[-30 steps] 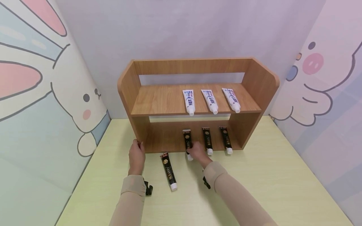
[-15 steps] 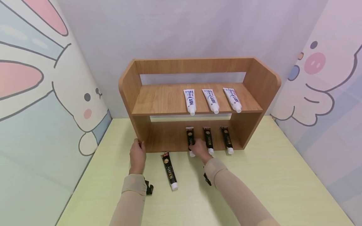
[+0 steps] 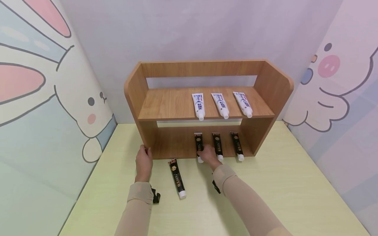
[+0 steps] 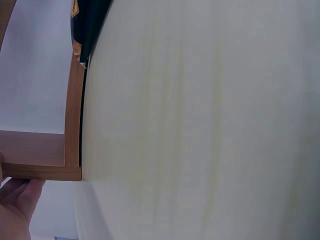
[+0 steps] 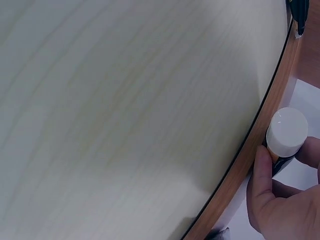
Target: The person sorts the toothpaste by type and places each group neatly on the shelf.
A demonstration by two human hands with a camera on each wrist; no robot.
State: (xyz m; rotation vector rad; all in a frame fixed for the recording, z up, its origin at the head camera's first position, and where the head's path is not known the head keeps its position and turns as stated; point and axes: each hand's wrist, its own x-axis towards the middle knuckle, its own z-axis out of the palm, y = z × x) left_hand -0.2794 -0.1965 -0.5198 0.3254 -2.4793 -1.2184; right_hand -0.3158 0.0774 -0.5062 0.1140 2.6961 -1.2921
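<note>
My right hand pinches a black toothpaste tube near its white cap, thumb and fingers on either side. The tube lies on the lower shelf, cap end at the front edge. My left hand grips the front edge of the left side panel of the wooden shelf, low down. Right of the held tube, a second black tube and a third black tube lie on the same level, caps forward. Another black toothpaste tube lies on the table between my forearms.
On the upper level lie three white toothpaste tubes, the left one, the middle one and the right one, caps at the front. The pale table extends around the shelf. Walls with cartoon animals stand on both sides.
My right hand has slid the black tube slightly back and to the right, deeper onto the lower shelf. My left hand has kept its hold on the side panel.
</note>
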